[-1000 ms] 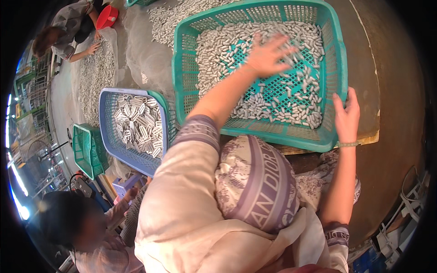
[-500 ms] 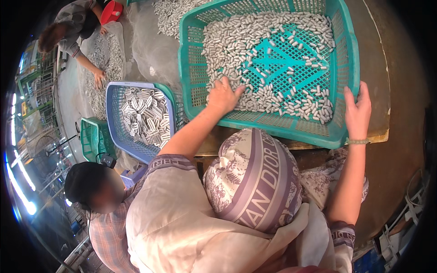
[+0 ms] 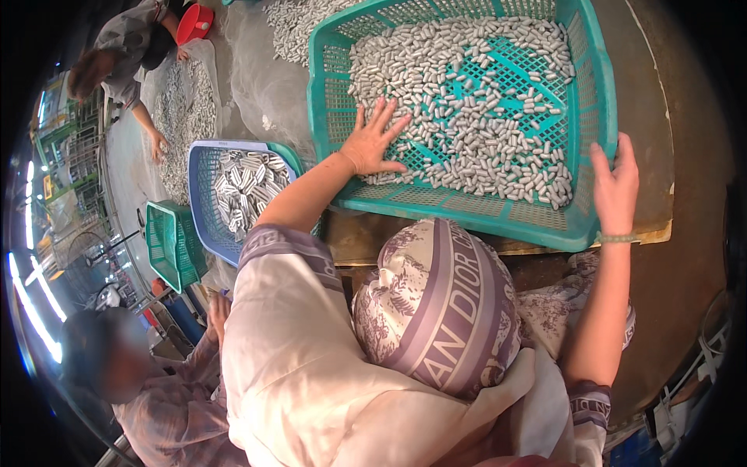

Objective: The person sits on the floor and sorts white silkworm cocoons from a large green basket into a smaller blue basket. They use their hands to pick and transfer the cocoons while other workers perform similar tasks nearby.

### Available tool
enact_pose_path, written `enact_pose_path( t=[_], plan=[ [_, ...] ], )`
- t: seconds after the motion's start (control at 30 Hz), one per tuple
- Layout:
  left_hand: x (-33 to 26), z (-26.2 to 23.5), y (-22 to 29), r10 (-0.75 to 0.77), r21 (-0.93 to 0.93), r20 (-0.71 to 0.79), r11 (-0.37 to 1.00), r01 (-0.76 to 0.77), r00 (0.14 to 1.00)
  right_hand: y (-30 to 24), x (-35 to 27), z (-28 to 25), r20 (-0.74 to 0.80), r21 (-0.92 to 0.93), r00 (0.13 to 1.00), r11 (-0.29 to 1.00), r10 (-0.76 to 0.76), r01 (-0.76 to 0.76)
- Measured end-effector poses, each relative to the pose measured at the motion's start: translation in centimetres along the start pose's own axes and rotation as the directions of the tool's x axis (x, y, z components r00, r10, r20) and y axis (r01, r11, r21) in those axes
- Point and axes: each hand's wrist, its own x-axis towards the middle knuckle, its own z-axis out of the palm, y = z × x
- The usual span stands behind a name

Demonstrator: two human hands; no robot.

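Observation:
A big turquoise-green plastic basket (image 3: 467,212) with lattice walls lies in front of me. Spread over its bottom are many small grey metallic cylinders (image 3: 498,167), thickest along the far and left sides. My left hand (image 3: 369,148) reaches into the basket's near left corner, fingers spread wide, palm down over the cylinders. At the right end, my right hand (image 3: 616,194) grips the basket's rim, a beaded bracelet on its wrist. Whether any cylinder lies beneath my left palm is hidden.
Left stands a blue-violet basket (image 3: 204,222) of silvery strip-like pieces, beside a smaller green basket (image 3: 165,241). Further back are clear plastic sheeting (image 3: 264,86), heaped cylinders (image 3: 299,27) and a red container (image 3: 194,23). One person works at the far left; another is at lower left.
My left hand has shifted left and opened its fingers wider. Cylinders now cover more of the basket's middle. My right hand stays on the rim. The lower-left person has moved left and lower.

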Motion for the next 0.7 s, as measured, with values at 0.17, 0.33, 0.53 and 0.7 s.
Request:
enact_pose_path(
  t=[0.17, 0.33, 0.53, 0.7],
  plan=[
    [4.7, 2.2, 6.7, 0.301, -0.226, -0.269, 0.904, -0.363, 0.915, 0.5, 0.2, -0.2, 0.033, -0.043, 0.997, 0.997, 0.063, -0.061],
    [14.7, -1.2, 13.7, 0.531, 0.001, -0.349, 0.824, -0.566, 0.772, 0.1, -0.2, -0.4, 0.033, 0.067, 0.999, 0.997, 0.034, -0.036],
    [18.1, -1.7, 2.8, 0.204, 0.179, -0.470, 0.975, -0.134, 0.859, -0.2, -0.1, -0.5, 0.084, 0.169, 0.994, 0.982, 0.071, -0.085],
    [4.3, 1.5, -1.6, 0.249, 0.106, -0.179, 0.967, -0.232, 0.952, 0.3, 0.0, -0.2, 0.086, 0.102, 0.993, 0.991, 0.078, -0.087]
  ],
)
